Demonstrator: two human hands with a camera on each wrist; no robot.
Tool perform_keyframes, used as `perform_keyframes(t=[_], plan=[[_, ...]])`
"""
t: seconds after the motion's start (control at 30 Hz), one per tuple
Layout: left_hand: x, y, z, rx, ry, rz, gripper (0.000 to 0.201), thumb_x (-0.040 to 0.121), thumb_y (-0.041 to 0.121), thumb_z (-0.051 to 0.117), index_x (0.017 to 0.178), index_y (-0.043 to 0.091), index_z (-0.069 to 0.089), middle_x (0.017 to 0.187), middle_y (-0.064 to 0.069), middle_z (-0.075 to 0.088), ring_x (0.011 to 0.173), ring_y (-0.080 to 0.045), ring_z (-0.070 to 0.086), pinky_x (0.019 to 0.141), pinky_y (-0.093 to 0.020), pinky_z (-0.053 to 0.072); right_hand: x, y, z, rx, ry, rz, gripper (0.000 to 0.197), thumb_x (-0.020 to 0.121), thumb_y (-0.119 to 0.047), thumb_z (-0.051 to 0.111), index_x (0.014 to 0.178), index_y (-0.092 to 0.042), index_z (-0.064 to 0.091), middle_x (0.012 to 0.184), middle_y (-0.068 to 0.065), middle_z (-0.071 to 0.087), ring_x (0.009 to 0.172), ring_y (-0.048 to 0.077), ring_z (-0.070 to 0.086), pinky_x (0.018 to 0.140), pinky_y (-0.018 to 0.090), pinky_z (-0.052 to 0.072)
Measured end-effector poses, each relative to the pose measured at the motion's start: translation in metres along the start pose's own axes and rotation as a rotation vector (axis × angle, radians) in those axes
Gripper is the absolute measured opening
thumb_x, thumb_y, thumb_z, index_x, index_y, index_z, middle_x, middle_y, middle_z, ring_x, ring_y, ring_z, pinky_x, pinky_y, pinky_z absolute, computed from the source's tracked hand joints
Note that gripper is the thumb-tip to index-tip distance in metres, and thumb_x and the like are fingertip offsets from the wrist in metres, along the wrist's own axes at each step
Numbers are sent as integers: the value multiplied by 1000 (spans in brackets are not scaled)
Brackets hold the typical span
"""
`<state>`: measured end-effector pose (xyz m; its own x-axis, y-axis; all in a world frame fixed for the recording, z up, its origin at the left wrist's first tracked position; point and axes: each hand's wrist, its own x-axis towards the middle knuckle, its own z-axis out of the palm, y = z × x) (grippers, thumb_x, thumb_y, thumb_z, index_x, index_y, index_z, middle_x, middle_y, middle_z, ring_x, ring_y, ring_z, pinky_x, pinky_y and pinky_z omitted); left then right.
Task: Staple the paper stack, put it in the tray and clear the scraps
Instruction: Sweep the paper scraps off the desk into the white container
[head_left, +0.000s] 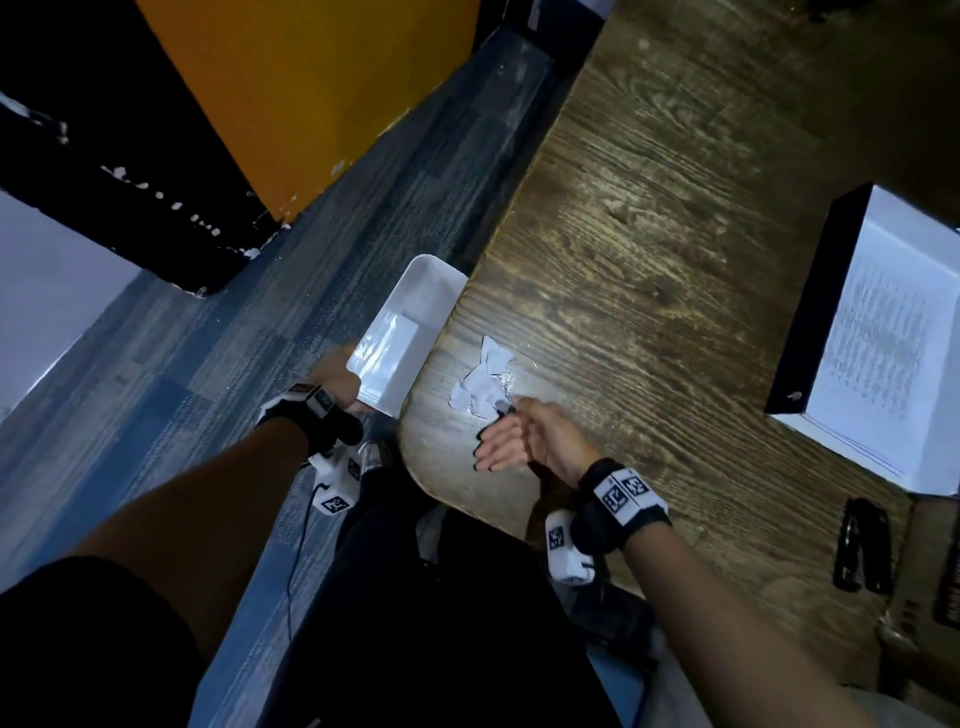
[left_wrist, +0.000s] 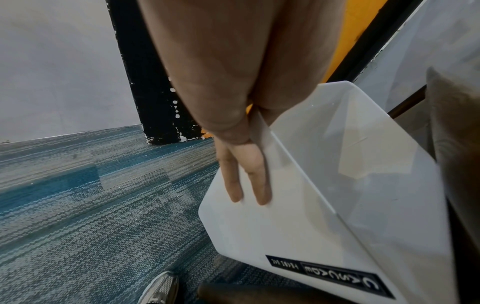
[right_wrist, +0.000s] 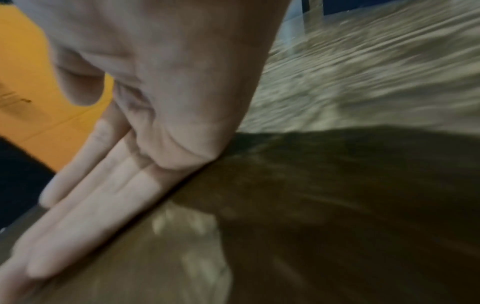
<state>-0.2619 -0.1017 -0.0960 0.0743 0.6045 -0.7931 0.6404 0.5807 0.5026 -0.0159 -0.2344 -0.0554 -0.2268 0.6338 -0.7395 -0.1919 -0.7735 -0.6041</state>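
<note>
Several white paper scraps (head_left: 485, 382) lie bunched near the rounded left corner of the wooden table (head_left: 649, 234). My right hand (head_left: 501, 441) stands on its edge on the table just behind them, fingers straight and together, touching the nearest scrap. My left hand (head_left: 335, 374) holds a white plastic bin (head_left: 434, 270) tilted against the table's edge, below the scraps. In the left wrist view the bin's wall (left_wrist: 298, 216) is pinched between the thumb and the fingers (left_wrist: 255, 181) laid along its outside. The printed paper stack (head_left: 893, 338) lies in a black tray (head_left: 810, 306) at the right.
A black stapler (head_left: 862, 545) lies on the table at the lower right, in front of the tray. Blue carpet (head_left: 208, 374) and an orange and black panel (head_left: 311, 104) are to the left of the table. My dark-clad legs are below the table's corner.
</note>
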Motion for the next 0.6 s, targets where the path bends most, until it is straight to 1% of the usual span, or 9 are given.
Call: perform_keyframes(t=[0.1, 0.2, 0.27, 0.33, 0.4, 0.47, 0.5, 0.53, 0.6], plan=[[5, -4, 0, 40, 57, -22, 51, 90, -8, 43, 139, 6, 43, 134, -24, 53, 112, -40, 61, 80, -37, 57, 16, -30, 4, 20, 111, -56, 60, 99, -35, 36, 89, 17, 64, 78, 27, 71, 69, 37, 73, 64, 36, 62], [9, -6, -6, 12, -26, 7, 48, 87, 3, 51, 130, 22, 53, 128, -16, 62, 108, -37, 64, 90, -51, 54, 29, -57, 5, 15, 178, -105, 57, 98, -35, 35, 87, 14, 63, 82, 29, 68, 67, 35, 72, 62, 33, 61], [11, -7, -9, 24, -7, 2, 54, 85, 1, 46, 131, 28, 53, 125, -14, 65, 104, -35, 66, 89, -53, 55, 32, -66, 5, 19, 187, -122, 56, 89, -38, 41, 89, 13, 63, 87, 30, 68, 71, 36, 72, 68, 36, 59], [5, -1, -10, 54, 0, 13, 53, 87, 3, 48, 135, 24, 50, 127, -13, 63, 107, -34, 65, 90, -50, 55, 27, -71, 2, 74, 206, -197, 55, 87, -36, 39, 93, 14, 62, 87, 28, 70, 76, 37, 72, 72, 37, 59], [-2, 5, -12, 55, -24, 23, 50, 87, 12, 55, 135, 25, 49, 126, -7, 62, 109, -30, 63, 92, -50, 54, 15, -71, -3, 195, 331, -350, 47, 91, -29, 34, 96, 9, 62, 88, 21, 73, 83, 34, 72, 74, 36, 59], [-4, 9, -14, 43, -45, 11, 50, 83, 20, 58, 132, 29, 52, 120, -2, 63, 105, -28, 65, 90, -51, 55, 1, -63, -9, 179, 631, -511, 40, 94, -22, 36, 109, 2, 63, 103, 13, 73, 99, 23, 68, 87, 33, 55], [-2, 8, -15, 21, -46, 10, 49, 81, 24, 60, 130, 30, 54, 117, -2, 65, 102, -28, 67, 87, -51, 56, -3, -57, -12, 42, 811, -523, 40, 95, -21, 37, 123, -2, 59, 121, 11, 67, 115, 19, 61, 101, 33, 47], [-4, 9, -16, 13, -50, 0, 48, 79, 26, 62, 127, 30, 56, 114, -3, 66, 98, -29, 69, 84, -52, 58, -3, -49, -13, -166, 949, -463, 44, 98, -22, 38, 137, -7, 49, 141, 10, 52, 132, 18, 47, 113, 35, 34], [6, 2, -14, -3, -60, -7, 44, 79, 25, 63, 123, 28, 58, 113, -6, 68, 94, -30, 71, 80, -54, 58, 5, -31, -3, -564, 1055, -248, 57, 100, -29, 35, 152, -10, 19, 162, 8, 16, 149, 19, 12, 122, 35, 10]])
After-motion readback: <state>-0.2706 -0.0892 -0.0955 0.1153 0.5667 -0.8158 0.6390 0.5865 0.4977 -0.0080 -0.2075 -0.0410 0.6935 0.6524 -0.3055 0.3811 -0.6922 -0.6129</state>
